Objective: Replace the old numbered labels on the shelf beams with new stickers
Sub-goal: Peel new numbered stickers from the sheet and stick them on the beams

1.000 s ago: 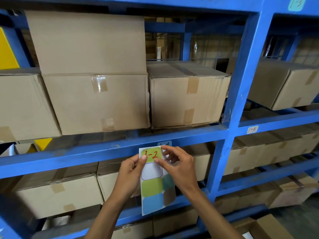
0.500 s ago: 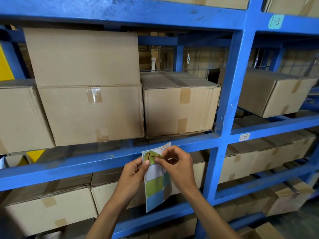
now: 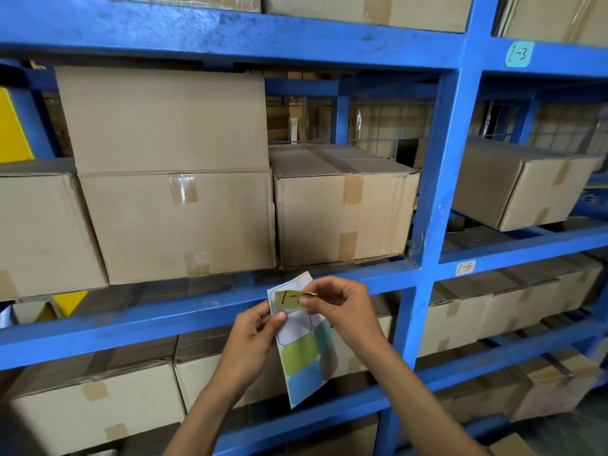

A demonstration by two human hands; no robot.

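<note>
In front of the blue shelf beam (image 3: 164, 319), my left hand (image 3: 251, 340) holds a white sticker sheet (image 3: 307, 357) by its left edge; green, blue and brown stickers are still on it. My right hand (image 3: 342, 307) pinches the right end of a green sticker (image 3: 288, 299) with red writing "1-", partly lifted off the sheet's top. A teal label "1-3" (image 3: 519, 54) sits on the upper right beam, and a white label "1-5" (image 3: 465, 268) on the right middle beam. Any label on the beam behind my hands is hidden.
Cardboard boxes fill every shelf level, the nearest being a large stacked pair (image 3: 171, 179) and a smaller box (image 3: 342, 209) just above my hands. A blue upright post (image 3: 437, 179) stands to the right of them. A yellow panel (image 3: 13, 126) shows at far left.
The camera view has tilted upward, so more of the top beam shows. My right hand has peeled the green sticker further off the sheet, which has tilted.
</note>
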